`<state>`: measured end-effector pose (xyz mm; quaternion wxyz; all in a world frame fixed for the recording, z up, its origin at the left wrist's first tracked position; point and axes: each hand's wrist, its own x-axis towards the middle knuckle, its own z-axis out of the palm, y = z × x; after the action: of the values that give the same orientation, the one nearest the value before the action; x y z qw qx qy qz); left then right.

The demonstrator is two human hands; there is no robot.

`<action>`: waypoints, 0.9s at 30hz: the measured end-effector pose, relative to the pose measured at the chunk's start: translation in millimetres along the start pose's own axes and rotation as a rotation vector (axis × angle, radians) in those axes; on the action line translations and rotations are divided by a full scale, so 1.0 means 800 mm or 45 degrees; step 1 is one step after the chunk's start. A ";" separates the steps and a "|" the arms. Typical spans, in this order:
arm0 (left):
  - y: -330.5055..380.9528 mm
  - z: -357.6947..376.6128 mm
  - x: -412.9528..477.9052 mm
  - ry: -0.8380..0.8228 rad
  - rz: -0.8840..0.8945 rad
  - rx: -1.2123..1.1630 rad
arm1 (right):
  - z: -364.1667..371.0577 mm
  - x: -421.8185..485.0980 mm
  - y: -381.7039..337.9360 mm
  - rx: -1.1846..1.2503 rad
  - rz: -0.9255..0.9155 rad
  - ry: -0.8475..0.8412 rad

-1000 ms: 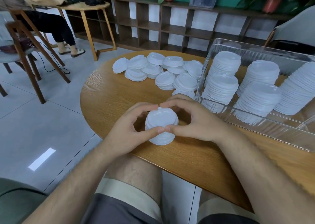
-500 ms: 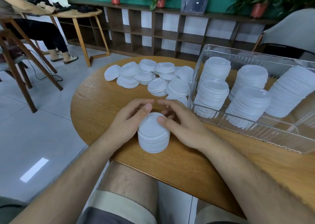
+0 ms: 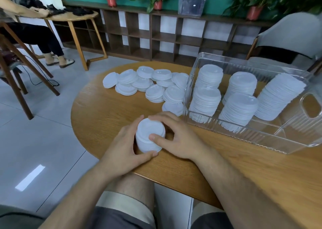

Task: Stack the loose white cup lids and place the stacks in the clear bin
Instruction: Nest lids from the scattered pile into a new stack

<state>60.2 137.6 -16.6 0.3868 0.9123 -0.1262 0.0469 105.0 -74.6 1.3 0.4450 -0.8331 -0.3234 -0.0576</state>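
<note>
Near edge of the round wooden table (image 3: 104,117): a short stack of white plastic cup lids (image 3: 149,134) rests on the tabletop between both hands. The left hand (image 3: 124,148) wraps the left side of the stack, fingers curled round its far-left wall and thumb laid along the near base. The right hand (image 3: 179,138) cups the right side, fingers arched over the far top edge and thumb pressed on the near part of the top lid. Both hands have hold of this 1 stack; neither is spread flat. Judgement: the 2-sided grip squares the lids so they nest and the column does not shear when lifted. The clear ribbed plastic bin (image 3: 296,140) sits just right of the hands. It holds 5 tall stacks of lids (image 3: 238,110), with bare floor at its right end, a likely slot for this stack. Loose white lids (image 3: 148,86) lie in an overlapping heap at the far side of the table, left of the bin. Judgement: task well along, heap not yet stacked. Risk: thin, slick lids may slide off if the stack tilts while crossing the bin wall.
</note>
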 end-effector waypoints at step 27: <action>0.027 0.006 -0.002 0.027 -0.149 -0.085 | -0.013 -0.045 -0.020 0.094 0.274 0.079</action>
<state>52.6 120.0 -4.9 0.4202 0.9042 -0.0700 0.0296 69.6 -93.9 4.7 0.4888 -0.8439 -0.2200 -0.0233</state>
